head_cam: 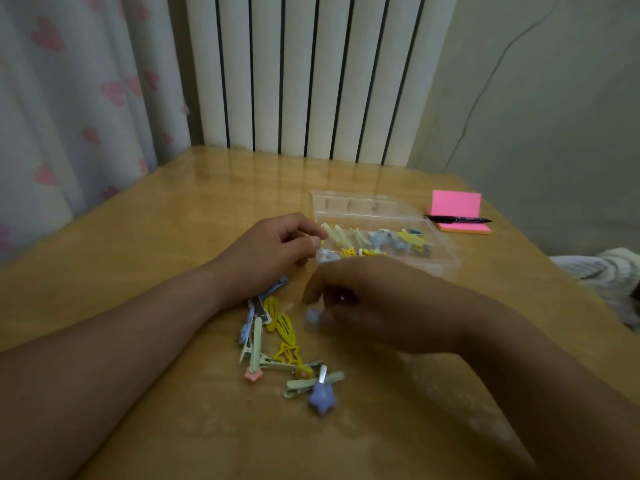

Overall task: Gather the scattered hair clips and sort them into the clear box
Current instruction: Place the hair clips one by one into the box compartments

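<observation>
Hair clips [285, 329] heaped; right hand [381, 303] blurred, its grasp unclear

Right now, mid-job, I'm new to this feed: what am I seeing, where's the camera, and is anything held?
No machine: a person's two bare hands, filmed from one head-worn camera looking down. On the wooden table lie a pile of loose hair clips, a clear box holding other clips, and pink sticky notes with a pen. The left hand rests loosely curled by the box, visibly holding nothing. The right hand reaches a small bluish clip; blur hides whether it grips.
</observation>
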`<move>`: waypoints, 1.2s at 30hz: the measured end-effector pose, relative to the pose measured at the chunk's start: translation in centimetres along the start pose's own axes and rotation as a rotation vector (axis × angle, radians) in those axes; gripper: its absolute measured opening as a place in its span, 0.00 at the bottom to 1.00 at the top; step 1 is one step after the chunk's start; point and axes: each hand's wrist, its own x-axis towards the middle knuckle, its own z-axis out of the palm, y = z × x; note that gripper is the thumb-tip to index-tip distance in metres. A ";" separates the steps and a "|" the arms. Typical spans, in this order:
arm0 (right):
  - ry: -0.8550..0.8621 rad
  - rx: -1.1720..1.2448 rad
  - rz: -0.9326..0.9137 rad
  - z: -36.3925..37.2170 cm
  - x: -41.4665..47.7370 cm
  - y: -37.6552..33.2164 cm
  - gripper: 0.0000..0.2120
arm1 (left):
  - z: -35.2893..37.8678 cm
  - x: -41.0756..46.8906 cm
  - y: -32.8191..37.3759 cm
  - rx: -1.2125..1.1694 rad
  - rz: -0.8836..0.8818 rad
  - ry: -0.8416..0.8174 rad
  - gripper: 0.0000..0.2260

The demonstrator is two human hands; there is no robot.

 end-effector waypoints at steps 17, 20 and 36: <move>0.570 -0.070 0.570 -1.0 1.2 10.4 0.04 | 0.2 -0.1 0.1 0.018 -0.014 0.003 0.07; 0.531 -0.111 0.581 -1.2 1.3 10.5 0.05 | 0.2 0.0 0.2 0.016 -0.012 0.001 0.07; 0.787 -0.068 0.337 -0.8 0.5 7.5 0.06 | 0.1 0.0 0.0 0.036 -0.005 0.014 0.07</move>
